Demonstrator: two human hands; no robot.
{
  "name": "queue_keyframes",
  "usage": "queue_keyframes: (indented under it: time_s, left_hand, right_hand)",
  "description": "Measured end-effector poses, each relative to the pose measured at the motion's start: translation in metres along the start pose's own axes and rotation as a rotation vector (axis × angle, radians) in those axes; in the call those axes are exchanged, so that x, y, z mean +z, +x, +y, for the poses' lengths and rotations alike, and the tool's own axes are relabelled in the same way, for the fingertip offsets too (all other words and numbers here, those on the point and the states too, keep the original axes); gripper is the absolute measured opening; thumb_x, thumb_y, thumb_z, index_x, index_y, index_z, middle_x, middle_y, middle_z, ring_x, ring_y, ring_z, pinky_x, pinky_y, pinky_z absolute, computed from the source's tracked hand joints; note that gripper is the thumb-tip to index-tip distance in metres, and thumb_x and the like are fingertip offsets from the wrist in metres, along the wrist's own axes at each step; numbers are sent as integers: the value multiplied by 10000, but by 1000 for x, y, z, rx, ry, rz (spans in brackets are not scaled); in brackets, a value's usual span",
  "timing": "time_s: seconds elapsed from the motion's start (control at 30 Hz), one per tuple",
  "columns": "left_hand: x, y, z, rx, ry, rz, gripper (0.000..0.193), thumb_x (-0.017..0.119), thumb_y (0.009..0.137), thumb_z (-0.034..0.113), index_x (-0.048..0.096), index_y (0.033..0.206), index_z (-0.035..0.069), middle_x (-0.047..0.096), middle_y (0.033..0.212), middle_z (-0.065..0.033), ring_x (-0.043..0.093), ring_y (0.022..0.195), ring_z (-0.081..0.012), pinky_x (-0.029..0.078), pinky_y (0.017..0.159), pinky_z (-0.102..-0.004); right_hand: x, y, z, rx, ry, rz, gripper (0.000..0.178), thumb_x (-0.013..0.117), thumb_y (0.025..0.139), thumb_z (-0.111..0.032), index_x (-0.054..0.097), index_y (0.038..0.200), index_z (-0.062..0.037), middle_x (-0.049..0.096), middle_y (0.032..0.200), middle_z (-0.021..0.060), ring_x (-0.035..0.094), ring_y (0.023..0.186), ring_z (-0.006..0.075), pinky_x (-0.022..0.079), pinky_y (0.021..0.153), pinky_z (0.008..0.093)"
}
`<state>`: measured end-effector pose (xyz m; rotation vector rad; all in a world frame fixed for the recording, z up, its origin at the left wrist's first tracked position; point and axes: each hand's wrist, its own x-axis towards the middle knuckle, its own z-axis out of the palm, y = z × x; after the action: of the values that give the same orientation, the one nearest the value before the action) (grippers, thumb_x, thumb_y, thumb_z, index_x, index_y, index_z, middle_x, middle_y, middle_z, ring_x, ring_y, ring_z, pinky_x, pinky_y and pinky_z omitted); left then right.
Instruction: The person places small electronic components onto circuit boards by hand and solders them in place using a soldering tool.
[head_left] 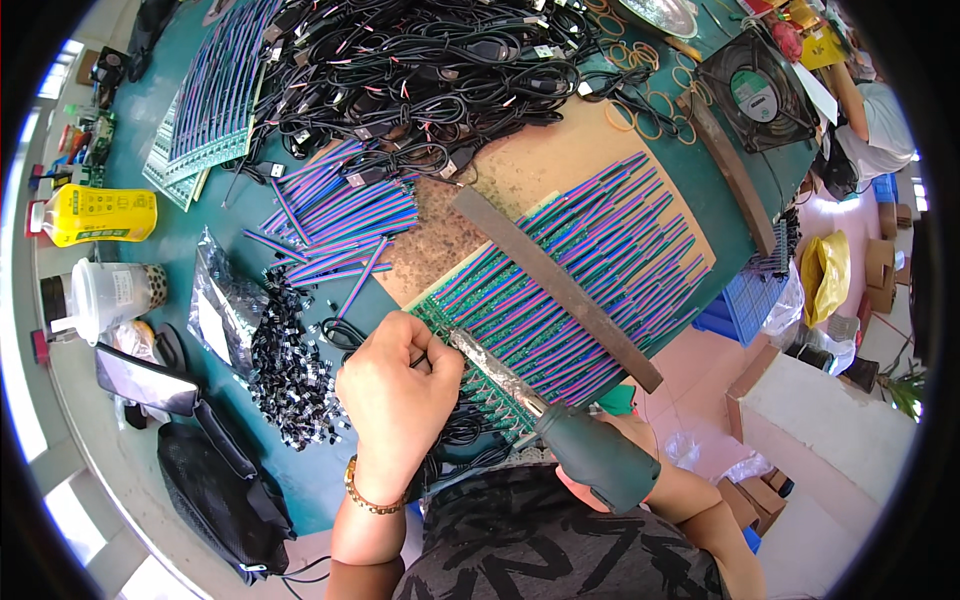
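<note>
My left hand [398, 392] is closed in a pinch at the near left edge of the green circuit boards, and a black cable shows between its fingers. My right hand [638, 436], partly hidden behind the dark handle, grips a soldering iron [598, 460]. The iron's metal barrel [497, 370] points up and left, its tip beside my left fingertips. Under it lies a panel of green circuit boards [480, 298] with rows of blue, purple and pink wires [610, 250]. A rusty metal bar [560, 290] lies diagonally across the wires. The solder joint is too small to make out.
Black USB cables [430, 70] are heaped at the back, near loose wire strips [340, 215] and stacked boards [215, 110]. Small black connectors [290, 350], a yellow bottle [105, 213], a cup [105, 298] and a phone [147, 378] stand left. A fan [755, 92] sits back right.
</note>
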<state>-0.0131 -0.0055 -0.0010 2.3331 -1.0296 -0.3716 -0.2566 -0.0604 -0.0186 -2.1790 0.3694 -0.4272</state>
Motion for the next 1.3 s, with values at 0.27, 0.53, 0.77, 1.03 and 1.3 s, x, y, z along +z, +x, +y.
queue_keyframes:
  time_s: [0.27,0.53,0.77,1.03,1.3]
  left_hand:
    - [-3,3,3,-28,-24,-30,78,651,719,16,579,690,26,489,488,-36,457,424,-87,382,458,-252]
    - [-3,2,3,-37,-52,-11,77,650,717,12,579,687,21,493,488,-27,462,433,-69,382,460,-234]
    - [-2,3,4,-53,-73,-17,80,655,716,22,583,684,27,502,496,-29,478,429,-77,389,457,-242]
    - [-11,2,2,231,133,-54,100,650,728,59,550,720,59,554,605,-80,572,504,-290,459,483,-397]
    - [-9,136,28,440,77,313,143,680,807,116,603,842,0,578,863,-156,590,809,-341,486,712,-438]
  right_hand:
    - [9,-16,-4,170,106,27,138,665,779,-134,654,912,-97,674,790,24,659,649,214,536,590,329]
    - [-3,0,-13,320,279,1,150,643,850,-127,608,954,-24,622,804,52,644,711,133,520,649,271]
    - [3,2,-15,483,456,25,228,704,715,-63,656,935,-30,663,853,80,645,685,254,523,619,318]
    - [-2,8,-21,460,601,132,153,653,816,-13,630,967,-6,637,791,52,635,689,165,504,613,280]
    - [-6,0,-26,550,723,199,92,629,841,-22,624,932,-12,619,760,38,617,651,119,492,590,255]
